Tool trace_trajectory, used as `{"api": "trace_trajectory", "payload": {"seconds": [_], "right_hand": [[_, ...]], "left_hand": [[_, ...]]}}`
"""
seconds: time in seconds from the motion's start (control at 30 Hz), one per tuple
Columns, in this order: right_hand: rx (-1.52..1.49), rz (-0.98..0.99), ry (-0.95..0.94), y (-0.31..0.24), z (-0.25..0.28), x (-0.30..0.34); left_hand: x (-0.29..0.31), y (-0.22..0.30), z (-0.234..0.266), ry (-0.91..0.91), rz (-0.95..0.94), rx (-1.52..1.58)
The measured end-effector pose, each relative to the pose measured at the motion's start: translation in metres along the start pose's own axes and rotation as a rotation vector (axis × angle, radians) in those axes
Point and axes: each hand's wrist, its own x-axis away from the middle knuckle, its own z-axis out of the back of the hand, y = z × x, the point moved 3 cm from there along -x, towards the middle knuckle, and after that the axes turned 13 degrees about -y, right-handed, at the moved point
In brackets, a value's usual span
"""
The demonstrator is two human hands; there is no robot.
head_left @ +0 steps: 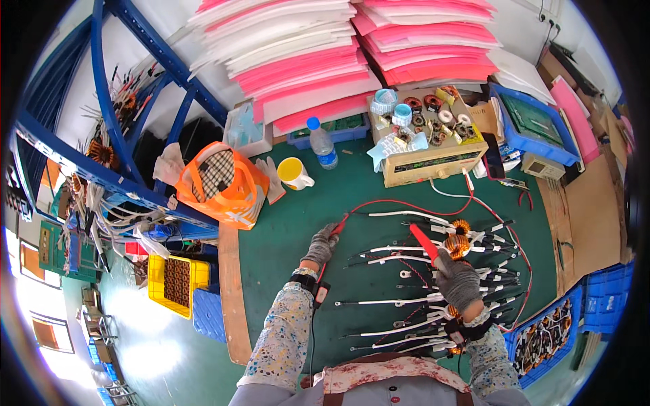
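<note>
My left hand [321, 245], in a grey glove, is closed on the end of a red test lead [340, 224] over the table's left-centre. In my gloved right hand [458, 281] is a long red test clip [423, 240], pointing up and left over the wires. Beneath and around that hand lie several copper-wound toroidal coils [458, 246] with white and black leads [386, 303], spread in rows to the left and right. Red and white cables run from a beige bench meter [433, 166] at the back. The tips of both test pieces are too small to make out.
An orange bag [233, 199], yellow mug [291, 172] and water bottle [323, 145] stand at the back left. Small coils and tape rolls sit on the meter. A blue crate [545, 338] of coils is at right; blue shelving [128, 183] rises left of the green table [284, 227].
</note>
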Motion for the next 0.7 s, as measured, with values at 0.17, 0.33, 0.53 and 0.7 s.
{"api": "trace_trajectory", "payload": {"seconds": [0.17, 0.33, 0.53, 0.7], "right_hand": [[0.033, -0.027, -0.059, 0.008, -0.007, -0.006], [0.045, 0.007, -0.082, 0.000, -0.001, -0.006], [0.030, -0.016, -0.087, 0.004, -0.001, -0.005], [0.031, -0.014, -0.059, 0.008, -0.012, -0.005]], "left_hand": [[-0.020, 0.009, -0.001, -0.064, 0.112, 0.077], [-0.025, -0.003, -0.001, 0.069, 0.016, 0.060], [-0.030, 0.001, 0.001, 0.018, 0.040, -0.084], [-0.024, 0.006, 0.001, -0.028, 0.040, -0.164]]}}
